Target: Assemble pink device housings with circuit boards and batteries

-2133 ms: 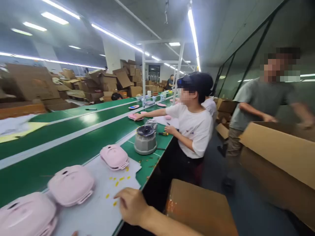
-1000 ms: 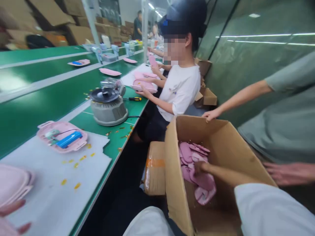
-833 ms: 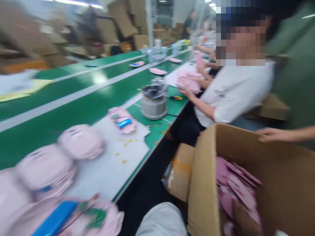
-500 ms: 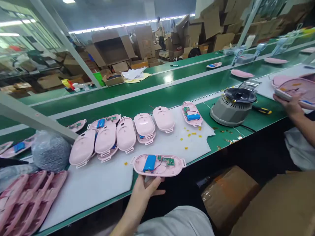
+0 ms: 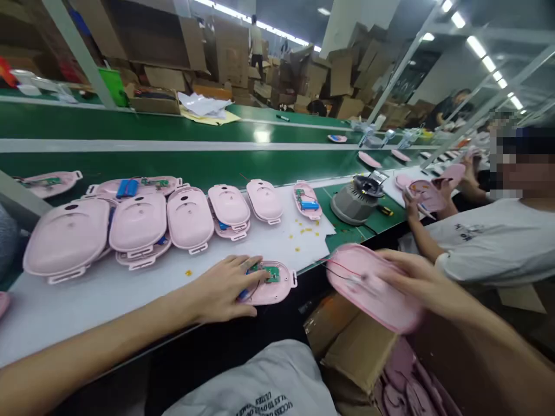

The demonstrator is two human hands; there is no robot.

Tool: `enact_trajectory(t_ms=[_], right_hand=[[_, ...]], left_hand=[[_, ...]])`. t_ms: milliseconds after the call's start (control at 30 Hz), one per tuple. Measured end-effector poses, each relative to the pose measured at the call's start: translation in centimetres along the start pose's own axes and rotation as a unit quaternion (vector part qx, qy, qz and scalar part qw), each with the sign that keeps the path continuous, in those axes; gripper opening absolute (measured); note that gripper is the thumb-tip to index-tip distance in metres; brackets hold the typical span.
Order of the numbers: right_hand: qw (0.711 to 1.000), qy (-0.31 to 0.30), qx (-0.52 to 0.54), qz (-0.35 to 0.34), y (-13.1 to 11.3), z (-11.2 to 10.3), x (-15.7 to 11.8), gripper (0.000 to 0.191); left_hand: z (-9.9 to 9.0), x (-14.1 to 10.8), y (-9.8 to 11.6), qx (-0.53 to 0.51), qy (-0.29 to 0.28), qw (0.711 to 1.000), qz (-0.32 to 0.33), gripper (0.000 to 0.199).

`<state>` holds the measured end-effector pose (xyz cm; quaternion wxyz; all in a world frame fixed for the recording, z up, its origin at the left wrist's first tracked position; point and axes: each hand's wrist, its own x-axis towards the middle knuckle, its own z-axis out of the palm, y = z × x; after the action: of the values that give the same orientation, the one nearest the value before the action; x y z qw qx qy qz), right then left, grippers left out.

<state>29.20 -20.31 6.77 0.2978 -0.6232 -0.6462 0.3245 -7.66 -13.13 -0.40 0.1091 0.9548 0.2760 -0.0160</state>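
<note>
My left hand lies flat on an open pink shell half with a green circuit board and blue battery, at the near edge of the white mat. My right hand grips a pink cover shell, tilted and blurred, in the air above a cardboard box with several pink covers in it. A row of closed pink shells lies on the mat beyond my left hand.
A grey round machine stands on the green bench to the right, with a screwdriver beside it. A co-worker in a white shirt sits close on my right, handling pink parts. Green conveyor belts run behind; cardboard boxes pile beyond.
My right hand has come up out of the box with a pink cover. My left hand has moved from holding the open shell's edge to lying on top of it.
</note>
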Motion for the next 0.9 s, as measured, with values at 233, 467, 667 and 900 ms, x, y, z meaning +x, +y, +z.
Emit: enact_trajectory(t_ms=[233, 467, 667, 900], right_hand=[[0.964, -0.202, 0.152, -0.086, -2.5, 11.1, 11.1, 0.038], [0.954, -0.253, 0.066, -0.145, -3.9, 12.5, 14.1, 0.033], [0.967, -0.193, -0.034, -0.162, -3.5, 11.4, 14.3, 0.026], [0.961, -0.147, -0.118, -0.201, -3.1, 13.1, 15.1, 0.025]], left_hand=[[2.6, -8.9, 3.2, 0.062, 0.044, 0.973, -0.217, 0.054], [6.1, -6.1, 3.2, 0.063, 0.224, 0.943, -0.238, 0.048], [6.0, -4.5, 2.8, 0.057, 0.389, 0.866, -0.308, 0.023], [5.8, -4.9, -0.8, -0.114, 0.415, 0.833, -0.348, 0.021]])
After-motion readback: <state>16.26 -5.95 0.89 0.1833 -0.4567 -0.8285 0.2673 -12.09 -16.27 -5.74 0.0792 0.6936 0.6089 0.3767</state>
